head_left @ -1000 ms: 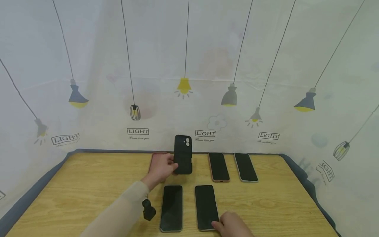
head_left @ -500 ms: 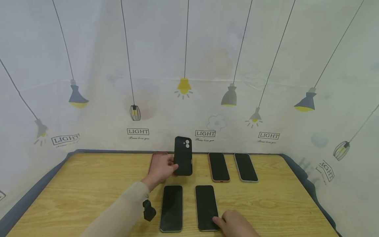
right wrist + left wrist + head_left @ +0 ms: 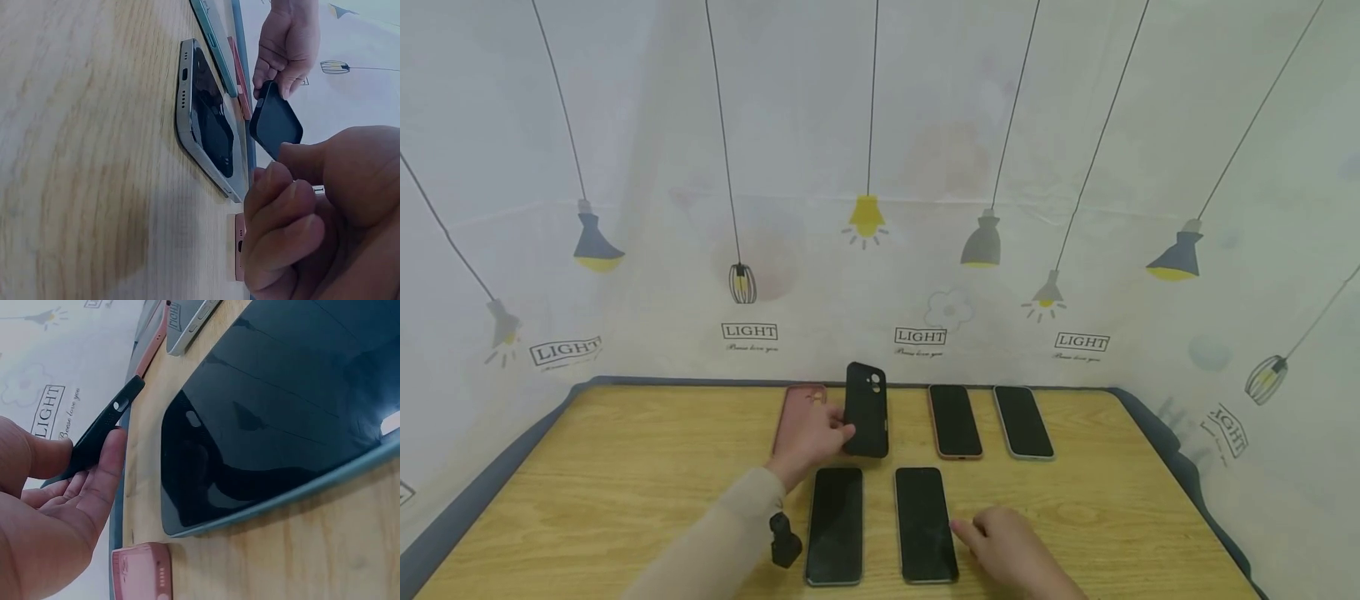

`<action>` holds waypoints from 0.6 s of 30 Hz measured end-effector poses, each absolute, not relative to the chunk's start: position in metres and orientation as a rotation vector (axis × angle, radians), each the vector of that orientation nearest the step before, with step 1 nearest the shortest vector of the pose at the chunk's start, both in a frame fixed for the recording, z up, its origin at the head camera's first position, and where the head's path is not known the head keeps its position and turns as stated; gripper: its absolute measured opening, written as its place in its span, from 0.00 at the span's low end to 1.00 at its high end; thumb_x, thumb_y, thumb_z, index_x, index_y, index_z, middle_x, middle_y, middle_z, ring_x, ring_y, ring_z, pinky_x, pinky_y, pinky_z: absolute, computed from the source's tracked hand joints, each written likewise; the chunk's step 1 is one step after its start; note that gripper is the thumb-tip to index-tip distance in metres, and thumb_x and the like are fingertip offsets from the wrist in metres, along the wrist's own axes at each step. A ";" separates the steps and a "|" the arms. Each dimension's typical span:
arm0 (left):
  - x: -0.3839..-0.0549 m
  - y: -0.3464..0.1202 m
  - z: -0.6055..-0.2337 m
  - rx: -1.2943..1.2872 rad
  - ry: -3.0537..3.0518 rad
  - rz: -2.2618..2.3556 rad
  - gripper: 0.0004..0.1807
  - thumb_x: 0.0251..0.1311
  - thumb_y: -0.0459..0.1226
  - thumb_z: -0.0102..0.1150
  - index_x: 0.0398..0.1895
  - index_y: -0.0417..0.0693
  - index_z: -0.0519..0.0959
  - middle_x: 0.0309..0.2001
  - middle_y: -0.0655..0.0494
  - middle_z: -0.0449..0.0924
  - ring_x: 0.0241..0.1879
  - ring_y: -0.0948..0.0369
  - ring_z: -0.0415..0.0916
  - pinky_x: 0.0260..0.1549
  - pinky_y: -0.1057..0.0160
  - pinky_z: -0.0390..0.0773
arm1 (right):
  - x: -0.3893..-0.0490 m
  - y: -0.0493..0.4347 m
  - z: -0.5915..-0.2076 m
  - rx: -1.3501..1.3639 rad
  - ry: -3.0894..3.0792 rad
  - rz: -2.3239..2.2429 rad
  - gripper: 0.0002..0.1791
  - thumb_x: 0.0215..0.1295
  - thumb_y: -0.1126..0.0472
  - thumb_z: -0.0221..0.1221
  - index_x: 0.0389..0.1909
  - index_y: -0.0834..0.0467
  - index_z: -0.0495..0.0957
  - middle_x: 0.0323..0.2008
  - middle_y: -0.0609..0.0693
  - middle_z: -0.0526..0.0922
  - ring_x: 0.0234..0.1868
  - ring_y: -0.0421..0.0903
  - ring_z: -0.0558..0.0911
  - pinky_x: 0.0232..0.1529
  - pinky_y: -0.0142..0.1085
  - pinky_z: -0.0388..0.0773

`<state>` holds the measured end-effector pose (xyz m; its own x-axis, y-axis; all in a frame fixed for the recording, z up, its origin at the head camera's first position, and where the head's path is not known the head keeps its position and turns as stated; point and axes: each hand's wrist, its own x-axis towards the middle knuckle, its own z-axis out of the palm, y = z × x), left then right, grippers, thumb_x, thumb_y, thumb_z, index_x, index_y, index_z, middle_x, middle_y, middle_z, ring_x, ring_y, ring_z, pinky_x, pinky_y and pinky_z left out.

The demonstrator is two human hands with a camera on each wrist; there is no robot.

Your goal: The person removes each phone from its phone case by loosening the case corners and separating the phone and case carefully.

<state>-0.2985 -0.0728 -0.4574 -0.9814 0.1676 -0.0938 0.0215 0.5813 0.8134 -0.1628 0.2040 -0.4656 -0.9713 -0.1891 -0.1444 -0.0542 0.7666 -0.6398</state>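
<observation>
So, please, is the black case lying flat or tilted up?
The case is tilted up: the left hand grips its edge; the left wrist view shows it slanting, not level with the table.

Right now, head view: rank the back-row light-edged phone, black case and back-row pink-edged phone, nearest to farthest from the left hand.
1. Black case: pinched in the left hand.
2. Pink-edged phone: back row, right of the black case.
3. Light-edged phone: back row, right of the pink-edged phone.
</observation>
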 end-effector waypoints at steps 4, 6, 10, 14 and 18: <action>-0.299 -0.070 -0.461 0.109 2.613 1.377 0.21 0.72 0.35 0.59 0.63 0.30 0.77 0.54 0.37 0.83 0.52 0.48 0.82 0.53 0.47 0.83 | -0.163 0.206 -0.466 -0.227 2.749 -1.033 0.27 0.78 0.52 0.56 0.16 0.59 0.75 0.12 0.44 0.70 0.15 0.41 0.62 0.18 0.30 0.60; -0.300 -0.069 -0.463 0.080 2.569 1.415 0.20 0.72 0.35 0.59 0.62 0.30 0.77 0.54 0.37 0.83 0.52 0.48 0.82 0.53 0.48 0.84 | -0.163 0.206 -0.466 -0.227 2.746 -1.044 0.27 0.78 0.52 0.56 0.16 0.59 0.75 0.12 0.44 0.69 0.15 0.40 0.62 0.17 0.30 0.60; -0.302 -0.067 -0.466 0.007 2.462 1.497 0.18 0.73 0.33 0.58 0.60 0.30 0.77 0.53 0.36 0.82 0.45 0.52 0.84 0.42 0.56 0.89 | -0.163 0.206 -0.465 -0.227 2.742 -1.055 0.27 0.78 0.52 0.56 0.16 0.59 0.76 0.12 0.43 0.69 0.15 0.40 0.61 0.17 0.30 0.60; -0.304 -0.067 -0.470 -0.032 2.437 1.511 0.20 0.73 0.33 0.58 0.62 0.29 0.76 0.55 0.35 0.80 0.37 0.55 0.86 0.35 0.60 0.89 | -0.163 0.206 -0.465 -0.235 2.751 -1.051 0.27 0.78 0.52 0.56 0.16 0.59 0.77 0.11 0.43 0.67 0.15 0.39 0.61 0.17 0.30 0.60; -0.306 -0.066 -0.472 -0.027 2.492 1.460 0.19 0.72 0.35 0.59 0.60 0.30 0.77 0.52 0.37 0.82 0.31 0.58 0.85 0.34 0.60 0.88 | -0.162 0.205 -0.465 -0.214 2.751 -1.042 0.27 0.78 0.52 0.56 0.16 0.58 0.77 0.12 0.43 0.67 0.15 0.40 0.62 0.18 0.30 0.61</action>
